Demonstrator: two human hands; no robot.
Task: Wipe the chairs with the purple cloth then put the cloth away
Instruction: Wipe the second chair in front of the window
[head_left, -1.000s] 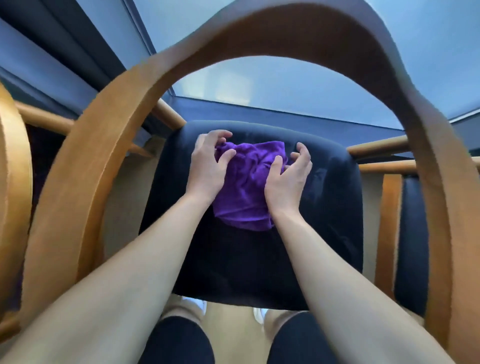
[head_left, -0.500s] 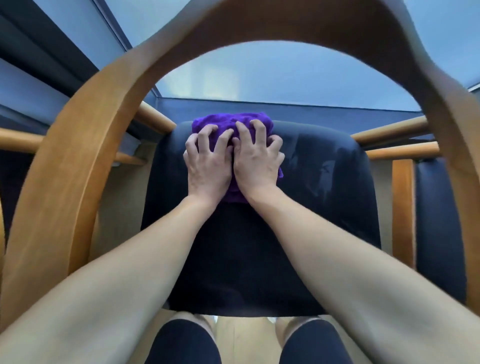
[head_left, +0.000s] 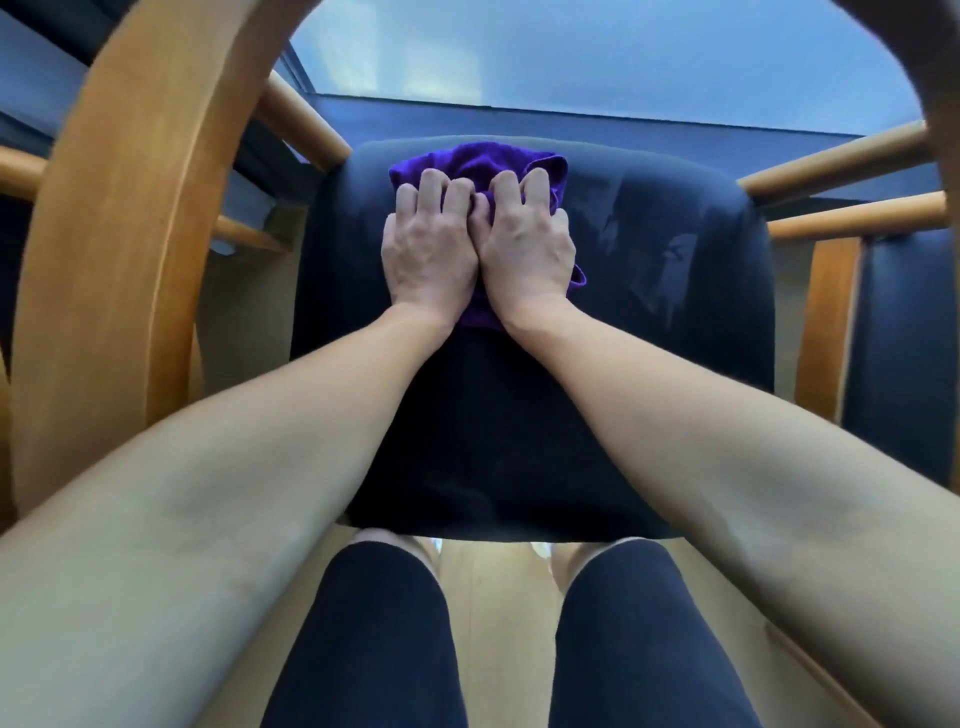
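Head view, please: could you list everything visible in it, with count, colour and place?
cloth: one, purple, bunched at the seat's far edge, under both hands
seat: one, dark navy, centre
chair back: one, light wood, arching over left and top
rails: several, light wood, left and right of the seat
second chair: one, dark pad with wood upright, right edge
table: one, grey-blue, beyond the seat
floor: light wood, below the seat
legs: two, in dark shorts, bottom centre
left hand: fingers curled, gripping the cloth
right hand: beside it, gripping the cloth
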